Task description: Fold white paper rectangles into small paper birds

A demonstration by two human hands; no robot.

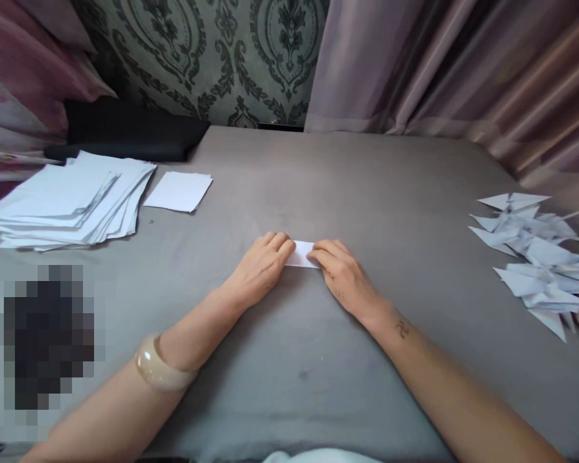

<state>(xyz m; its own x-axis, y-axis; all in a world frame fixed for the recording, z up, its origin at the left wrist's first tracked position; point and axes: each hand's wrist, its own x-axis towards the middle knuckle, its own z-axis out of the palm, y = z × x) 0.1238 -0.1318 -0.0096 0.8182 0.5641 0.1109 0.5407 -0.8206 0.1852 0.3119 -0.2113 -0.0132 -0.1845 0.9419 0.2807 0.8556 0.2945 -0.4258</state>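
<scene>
A small strip of white folded paper [301, 254] lies on the grey cloth in front of me, its long side running left to right. My left hand [266, 263] grips its left end, fingers curled together over the edge. At the opposite end my right hand [341, 273] pinches the paper between thumb and fingers. Only the strip's middle shows between the hands; both ends are hidden under the fingers. A pale bangle [161, 366] circles the left forearm.
At the left lie a tall stack of white paper sheets [72, 193] and a smaller pile of square sheets [179, 191]. Several folded paper cranes [545, 251] are heaped at the right edge. A black folded cloth [130, 132] rests at the back left; curtains [439, 71] hang behind.
</scene>
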